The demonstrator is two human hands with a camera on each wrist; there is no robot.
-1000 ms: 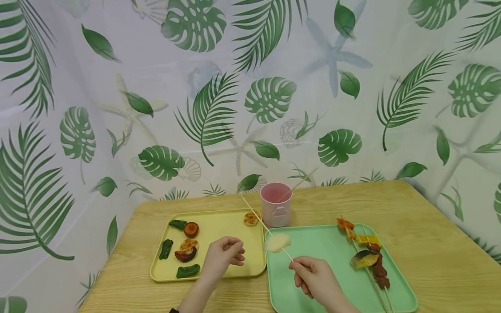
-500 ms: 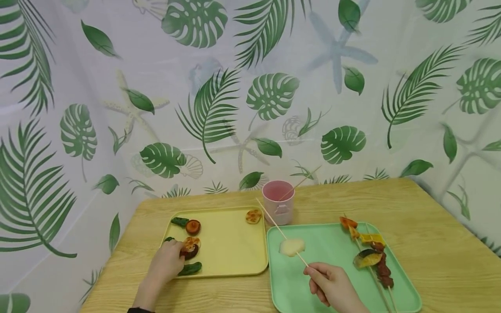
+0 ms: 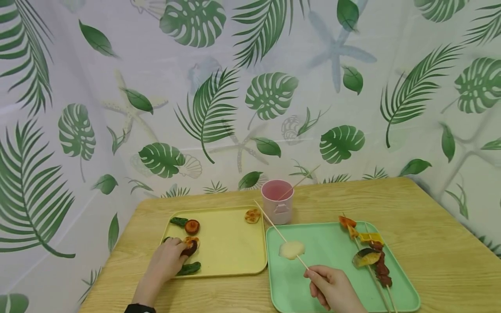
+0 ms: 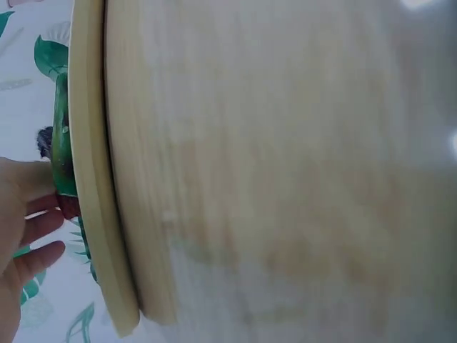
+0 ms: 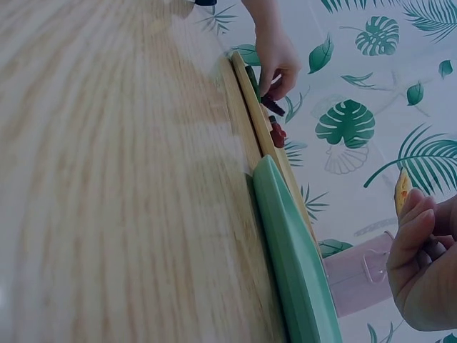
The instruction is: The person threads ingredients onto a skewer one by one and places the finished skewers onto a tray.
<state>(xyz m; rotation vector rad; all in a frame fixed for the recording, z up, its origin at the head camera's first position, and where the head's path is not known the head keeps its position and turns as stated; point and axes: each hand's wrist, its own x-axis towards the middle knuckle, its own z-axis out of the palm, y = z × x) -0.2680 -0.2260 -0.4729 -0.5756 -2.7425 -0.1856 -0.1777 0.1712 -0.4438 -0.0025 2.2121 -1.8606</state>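
Note:
My left hand (image 3: 166,260) reaches over the left side of the yellow tray (image 3: 231,252) and pinches a curved dark-red food piece (image 3: 190,249). In the right wrist view this dark piece (image 5: 273,106) tilts at the left fingertips. An orange-brown slice (image 3: 194,240) lies beside it, and green pepper pieces (image 3: 189,268) lie close to the hand, one mostly hidden under it. Above the green tray (image 3: 313,232), my right hand (image 3: 333,284) pinches the lower end of a wooden skewer (image 3: 274,227). A pale, scallop-edged slice (image 3: 292,250) is threaded on that skewer.
Behind the trays stands a pink cup (image 3: 278,208) with a skewer leaning out. Loaded skewers with meat chunks (image 3: 382,271) and vegetable pieces (image 3: 367,257) lie on the green tray's right. A mushroom (image 3: 192,227) and a round slice (image 3: 252,216) sit on the yellow tray.
My left hand has moved left from the yellow tray's middle, down to the dark-red piece, and now pinches it. My right hand, with the skewer, has shifted slightly right.

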